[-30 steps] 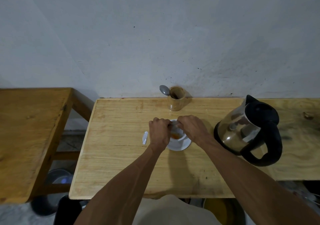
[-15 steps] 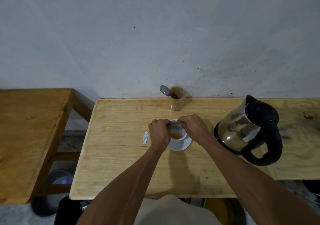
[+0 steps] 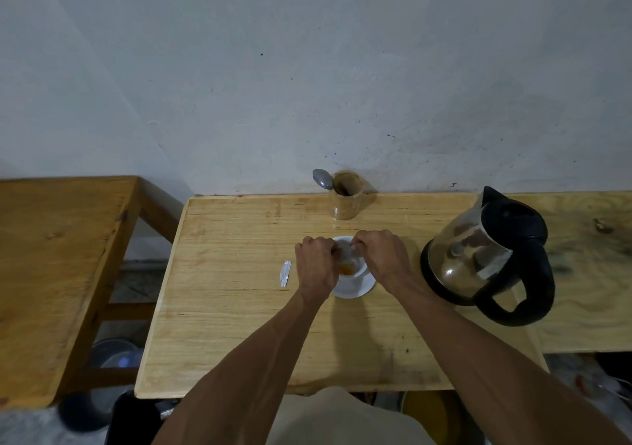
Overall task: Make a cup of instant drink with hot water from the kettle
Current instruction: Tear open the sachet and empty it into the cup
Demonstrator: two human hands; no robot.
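White cup (image 3: 352, 266) sits on its saucer (image 3: 355, 289) mid-bench, orange powder already in the bottom. My left hand (image 3: 316, 265) & right hand (image 3: 383, 258) are both pinching a sachet (image 3: 345, 249) right over the rim, so whatever's left drops in, not on the bench (image 3: 239, 290). Torn-off strip (image 3: 285, 273) lies just left. Kettle (image 3: 485, 256) waits near my right w/ handle toward me, prob next. Spoon (image 3: 323, 178) stands in the wooden holder (image 3: 345, 200) at the back.

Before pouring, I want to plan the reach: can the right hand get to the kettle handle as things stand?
Probably yes. The kettle stands just right of the right hand, its handle turned toward the person, bare table between; the hand must first drop the sachet.
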